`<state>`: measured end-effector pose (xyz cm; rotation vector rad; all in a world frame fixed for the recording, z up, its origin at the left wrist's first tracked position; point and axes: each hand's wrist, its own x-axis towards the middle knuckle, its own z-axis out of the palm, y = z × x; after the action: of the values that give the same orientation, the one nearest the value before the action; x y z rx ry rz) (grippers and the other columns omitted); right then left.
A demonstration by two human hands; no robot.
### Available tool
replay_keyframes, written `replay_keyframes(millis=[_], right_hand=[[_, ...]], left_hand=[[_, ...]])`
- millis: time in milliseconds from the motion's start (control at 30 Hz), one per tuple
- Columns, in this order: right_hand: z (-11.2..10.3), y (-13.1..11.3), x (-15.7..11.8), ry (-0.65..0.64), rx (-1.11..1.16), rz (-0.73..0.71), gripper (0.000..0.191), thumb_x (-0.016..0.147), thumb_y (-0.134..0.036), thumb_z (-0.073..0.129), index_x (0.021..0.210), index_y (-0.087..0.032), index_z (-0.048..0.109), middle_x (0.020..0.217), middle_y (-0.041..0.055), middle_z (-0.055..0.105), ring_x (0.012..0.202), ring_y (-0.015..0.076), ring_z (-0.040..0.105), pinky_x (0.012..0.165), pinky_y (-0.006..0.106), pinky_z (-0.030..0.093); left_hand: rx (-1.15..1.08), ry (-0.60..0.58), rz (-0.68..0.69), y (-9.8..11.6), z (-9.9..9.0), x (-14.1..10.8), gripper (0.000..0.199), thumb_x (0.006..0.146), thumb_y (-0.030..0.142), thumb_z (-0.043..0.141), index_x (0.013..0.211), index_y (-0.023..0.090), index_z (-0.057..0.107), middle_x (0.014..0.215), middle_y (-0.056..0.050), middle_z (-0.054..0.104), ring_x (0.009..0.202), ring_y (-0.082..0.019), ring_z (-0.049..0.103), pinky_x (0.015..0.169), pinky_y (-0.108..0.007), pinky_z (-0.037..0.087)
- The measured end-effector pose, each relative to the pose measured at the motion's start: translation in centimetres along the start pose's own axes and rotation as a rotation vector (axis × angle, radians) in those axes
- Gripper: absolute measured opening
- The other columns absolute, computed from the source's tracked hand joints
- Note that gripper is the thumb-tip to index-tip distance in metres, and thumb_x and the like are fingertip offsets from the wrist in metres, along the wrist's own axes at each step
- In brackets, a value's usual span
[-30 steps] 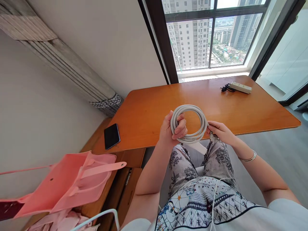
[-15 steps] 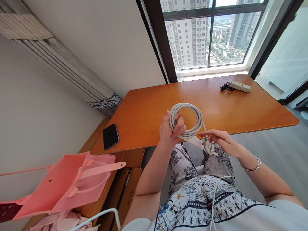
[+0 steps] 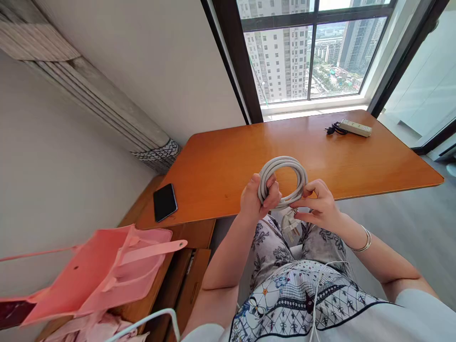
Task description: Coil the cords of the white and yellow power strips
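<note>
A coiled light-grey cable (image 3: pixel 302 176) is held up above the table's front edge. My left hand (image 3: pixel 261 195) is closed round the left side of the coil. At the coil's lower right, my right hand (image 3: pixel 317 204) has its fingers bent and pressed against the cable near the plug end. The plug (image 3: pixel 290 225) hangs below the coil, over my lap, slightly blurred. What exactly the right fingertips pinch is partly hidden, but they touch the cable.
A black phone (image 3: pixel 165 202) lies at the left end of the wooden table (image 3: pixel 228 156). A power strip (image 3: pixel 355 128) with a black cord rests at the back right. An open pink bag (image 3: pixel 96 270) stands at the lower left. Beyond the table is a window.
The coil and my left hand have moved slightly right. My right hand has moved left and up to the coil, its fingers now bent. The plug has swung left and down.
</note>
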<state>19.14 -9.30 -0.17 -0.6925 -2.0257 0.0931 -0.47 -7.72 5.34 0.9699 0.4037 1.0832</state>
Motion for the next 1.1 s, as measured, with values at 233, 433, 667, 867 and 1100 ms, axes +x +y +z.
replay_keyframes(millis=[233,433,667,867,1100], right_hand=[[2.2,-1.4,-0.5,0.276,0.104,0.140,0.022,0.078,-0.023,0.076,0.097,-0.025,0.066,0.100,0.0041,0.044,0.090,0.0186,0.049,0.076,0.033,0.049],[4.1,-1.5,-1.6,0.371,0.154,0.286,0.044,0.077,-0.027,0.070,0.118,-0.026,0.053,0.103,0.0043,0.042,0.085,0.0174,0.048,0.069,0.031,0.050],[6.1,-2.1,-2.4,0.395,-0.071,0.188,0.050,0.087,-0.023,0.052,0.137,-0.031,0.054,0.116,0.0094,0.039,0.109,0.0247,0.052,0.092,0.046,0.053],[7.2,-1.7,-2.0,0.320,-0.108,0.202,0.073,0.085,-0.025,0.060,0.152,-0.037,0.035,0.141,0.0110,0.027,0.145,0.0369,0.030,0.110,0.060,0.043],[6.2,-1.2,-1.6,0.181,-0.122,0.209,0.071,0.091,-0.019,0.049,0.157,-0.034,0.029,0.153,0.0121,0.030,0.138,0.0288,0.044,0.102,0.045,0.053]], left_hand=[[0.006,-0.086,0.124,-1.0,0.1,-0.1,0.053,0.078,0.068,0.065,0.064,0.021,0.043,0.032,0.008,0.037,0.024,-0.007,0.020,0.032,-0.022,0.020],[-0.005,-0.119,0.200,-1.7,0.9,-0.7,0.051,0.079,0.066,0.065,0.066,0.021,0.046,0.033,0.007,0.041,0.025,-0.007,0.021,0.032,-0.022,0.017],[-0.173,0.190,0.241,-1.5,3.5,-0.1,0.049,0.093,0.060,0.047,0.065,0.020,0.044,0.035,0.007,0.036,0.027,-0.007,0.023,0.036,-0.022,0.024],[-0.350,0.518,0.175,-1.0,4.6,1.7,0.050,0.102,0.055,0.028,0.068,0.020,0.041,0.040,0.009,0.030,0.029,-0.006,0.021,0.037,-0.019,0.024],[-0.387,0.544,0.147,-1.5,3.3,2.8,0.047,0.103,0.051,0.029,0.070,0.020,0.042,0.042,0.009,0.030,0.030,-0.005,0.023,0.038,-0.017,0.026]])
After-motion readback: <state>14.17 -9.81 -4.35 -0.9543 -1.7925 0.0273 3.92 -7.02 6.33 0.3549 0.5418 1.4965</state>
